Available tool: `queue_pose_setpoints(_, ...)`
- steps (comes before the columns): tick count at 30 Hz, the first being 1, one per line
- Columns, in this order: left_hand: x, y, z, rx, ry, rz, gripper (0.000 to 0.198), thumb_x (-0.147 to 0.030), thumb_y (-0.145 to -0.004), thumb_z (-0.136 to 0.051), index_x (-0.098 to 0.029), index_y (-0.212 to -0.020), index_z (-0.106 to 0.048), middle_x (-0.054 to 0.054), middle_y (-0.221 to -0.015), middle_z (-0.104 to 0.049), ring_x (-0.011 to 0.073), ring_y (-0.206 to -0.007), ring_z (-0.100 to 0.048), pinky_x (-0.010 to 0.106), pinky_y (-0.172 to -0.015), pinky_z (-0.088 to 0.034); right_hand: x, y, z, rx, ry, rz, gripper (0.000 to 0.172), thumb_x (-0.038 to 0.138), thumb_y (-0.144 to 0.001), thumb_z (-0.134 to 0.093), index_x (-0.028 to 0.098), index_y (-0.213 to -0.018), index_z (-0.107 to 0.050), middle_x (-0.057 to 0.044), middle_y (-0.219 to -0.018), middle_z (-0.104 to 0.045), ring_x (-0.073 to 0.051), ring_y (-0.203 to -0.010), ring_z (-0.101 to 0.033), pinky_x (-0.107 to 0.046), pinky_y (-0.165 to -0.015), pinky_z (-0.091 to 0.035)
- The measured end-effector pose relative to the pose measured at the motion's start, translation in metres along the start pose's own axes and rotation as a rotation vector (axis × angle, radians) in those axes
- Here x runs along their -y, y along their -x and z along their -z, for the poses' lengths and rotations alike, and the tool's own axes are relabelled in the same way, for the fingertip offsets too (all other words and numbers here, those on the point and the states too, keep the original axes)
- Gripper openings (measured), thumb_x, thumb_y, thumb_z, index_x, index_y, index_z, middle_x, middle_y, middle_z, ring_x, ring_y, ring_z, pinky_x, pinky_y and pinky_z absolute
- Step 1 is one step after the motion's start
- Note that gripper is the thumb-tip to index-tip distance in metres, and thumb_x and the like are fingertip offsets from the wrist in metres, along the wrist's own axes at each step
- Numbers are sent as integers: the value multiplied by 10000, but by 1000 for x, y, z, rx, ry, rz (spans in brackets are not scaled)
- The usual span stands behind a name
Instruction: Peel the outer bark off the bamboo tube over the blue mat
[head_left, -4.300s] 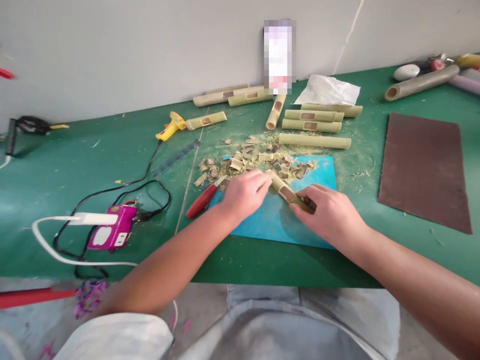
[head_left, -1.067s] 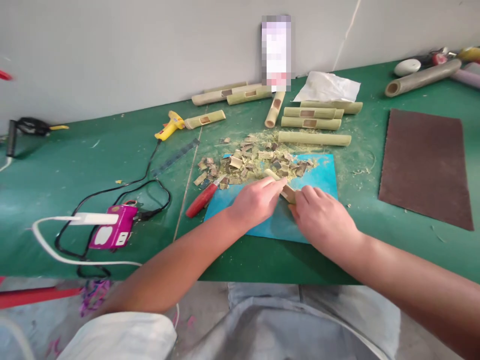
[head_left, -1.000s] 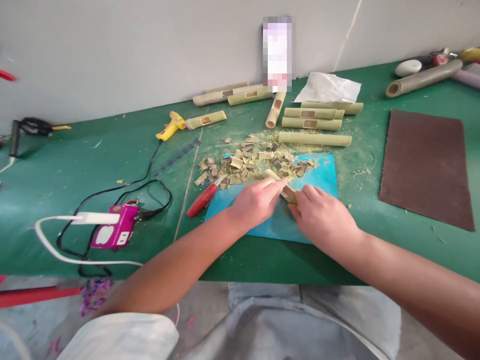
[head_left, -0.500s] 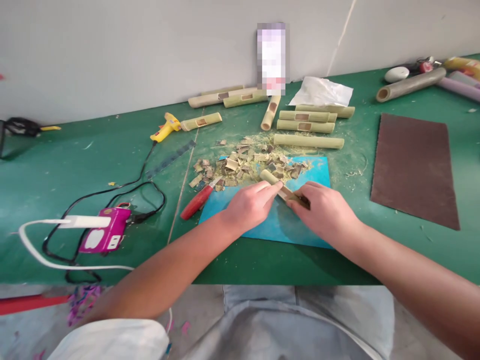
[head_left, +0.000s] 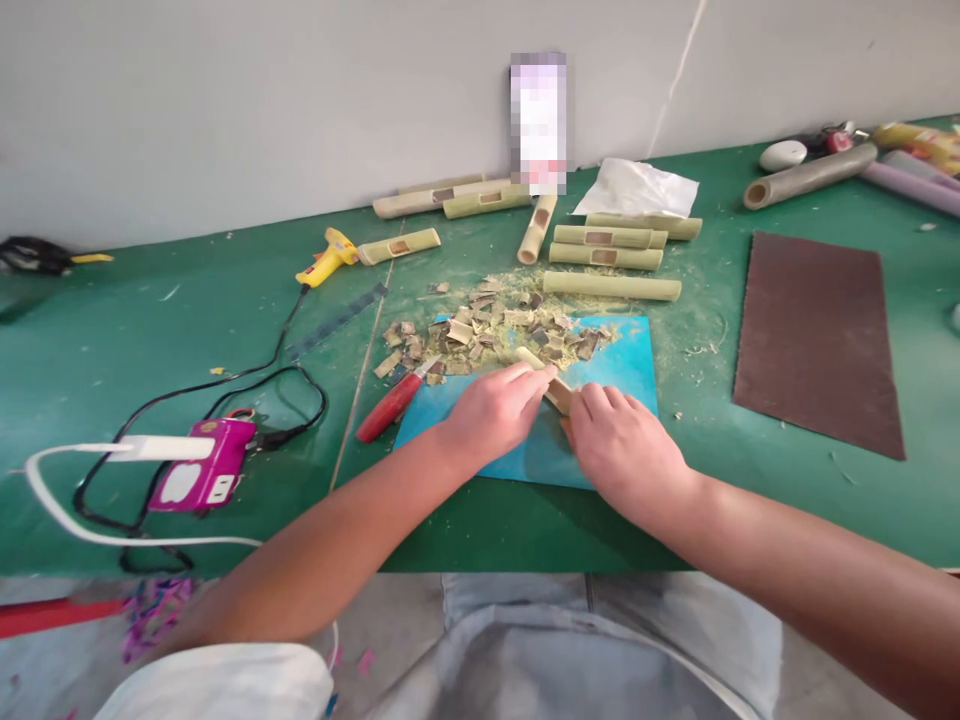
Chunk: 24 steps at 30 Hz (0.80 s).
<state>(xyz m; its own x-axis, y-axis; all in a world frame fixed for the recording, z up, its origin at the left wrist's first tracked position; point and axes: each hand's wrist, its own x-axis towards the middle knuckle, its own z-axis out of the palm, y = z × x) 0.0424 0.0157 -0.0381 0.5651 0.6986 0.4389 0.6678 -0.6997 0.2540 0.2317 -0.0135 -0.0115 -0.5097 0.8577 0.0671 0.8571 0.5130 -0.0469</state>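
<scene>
A bamboo tube (head_left: 559, 396) with a cut opening lies slantwise over the blue mat (head_left: 630, 360), its far end near the chips. My left hand (head_left: 495, 408) is closed on its middle, fingers pressed against the upper side. Wrapped over the near end is my right hand (head_left: 626, 440), also closed. A small orange-tan edge shows beneath its fingers; what that is, I cannot make out. Beyond the hands lie bamboo chips (head_left: 459, 332) and sawdust. A red-handled knife (head_left: 390, 407) rests left of my left hand, its blade pointing toward the chips.
Several notched bamboo tubes (head_left: 606, 257) lie at the back, near white paper (head_left: 637, 188) and a phone (head_left: 538, 120). Leftward are a yellow glue gun (head_left: 328, 258) and a magenta power adapter (head_left: 204, 465) with cords. A brown sheet (head_left: 817, 345) lies right.
My right hand has rolled over the near end of the bamboo tube and shifted slightly toward me, hiding that end. My left hand keeps its hold. The view has shifted slightly.
</scene>
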Motion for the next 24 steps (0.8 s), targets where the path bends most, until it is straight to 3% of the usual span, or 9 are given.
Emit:
queue_pose_setpoints(5, 0, -1, 0, -2, -25, -28, 303, -187, -985, -392, -97, -1184, -601, 71, -865, -683, 150, -782, -674, 243, -693, -557, -6, -1, 1, 53, -215, -177, 225, 333, -904, -530, 168, -763, -589, -25, -749, -564, -126, -610, -482, -262, -549, -322)
queue_pose_setpoints(9, -1, -1, 2, 8, -14, -8, 296, -213, -992, -384, -119, -1147, -618, 73, -901, -689, 151, -837, -677, 250, -741, -560, 0, 2, 0, -17, 10, 18, 155, 116, -879, -471, 146, -828, -615, -74, -790, -587, -179, -712, -517, -290, -575, -315)
queue_pose_setpoints(14, -2, 1, 4, 17, -21, -21, 306, -182, -982, -396, -97, -1186, -606, 66, -829, -673, 143, -756, -668, 233, -689, -550, -7, -1, 1, 61, -262, -172, 232, 340, -910, -521, 170, -772, -598, -25, -755, -567, -122, -601, -467, -261, -545, -320)
queue_pose_setpoints(20, -1, 0, 3, 17, 9, 3, 296, -209, -987, -400, -124, -1162, -623, 77, -927, -694, 146, -835, -682, 237, -741, -562, 2, 5, -3, -36, 41, 48, 190, 156, -898, -462, 136, -828, -637, -85, -780, -590, -191, -710, -514, -300, -584, -330)
queue_pose_setpoints(24, 3, -3, 6, -93, 80, 47, 266, -198, -975, -446, -132, -1134, -649, 72, -944, -707, 134, -852, -682, 229, -774, -559, -3, 4, -1, -43, -93, -66, 205, 275, -904, -513, 141, -794, -623, -59, -764, -571, -158, -687, -506, -278, -616, -353)
